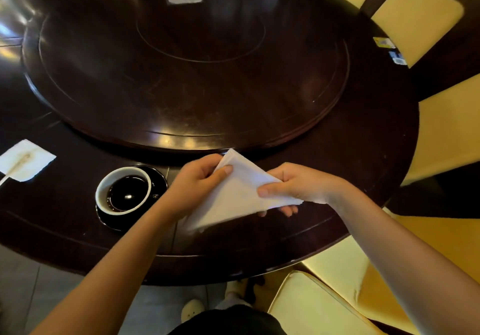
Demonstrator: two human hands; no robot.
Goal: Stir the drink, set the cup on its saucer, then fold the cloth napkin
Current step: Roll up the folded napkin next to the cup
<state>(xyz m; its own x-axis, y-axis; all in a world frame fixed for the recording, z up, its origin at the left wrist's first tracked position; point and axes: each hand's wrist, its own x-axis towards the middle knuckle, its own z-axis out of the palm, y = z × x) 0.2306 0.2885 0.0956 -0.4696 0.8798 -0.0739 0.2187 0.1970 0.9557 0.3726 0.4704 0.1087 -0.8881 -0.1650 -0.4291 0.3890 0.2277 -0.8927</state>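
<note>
Folding step in hand: cloth napkin (241, 191), already a triangle, pinched above the table between left hand (200, 181) and right hand (291, 186), both closed on its edges. Cup (123, 190) on saucer (158, 178) just left of the left hand (well clear). Best matching corners squarely before creasing.

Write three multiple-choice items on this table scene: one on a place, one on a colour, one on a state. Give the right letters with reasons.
1. Where does the white cup of dark drink stand?
A. on the dark saucer
B. on a yellow chair
C. on the raised centre disc

2. What colour is the folded cloth napkin?
A. red
B. white
C. green

3. How is the napkin held?
A. lying flat, untouched
B. by one hand only
C. by both hands, as a triangle

Key: 1 A, the saucer's rim shows around the cup. 2 B, the cloth is plainly white. 3 C, the left hand and right hand each grip an edge.
</note>
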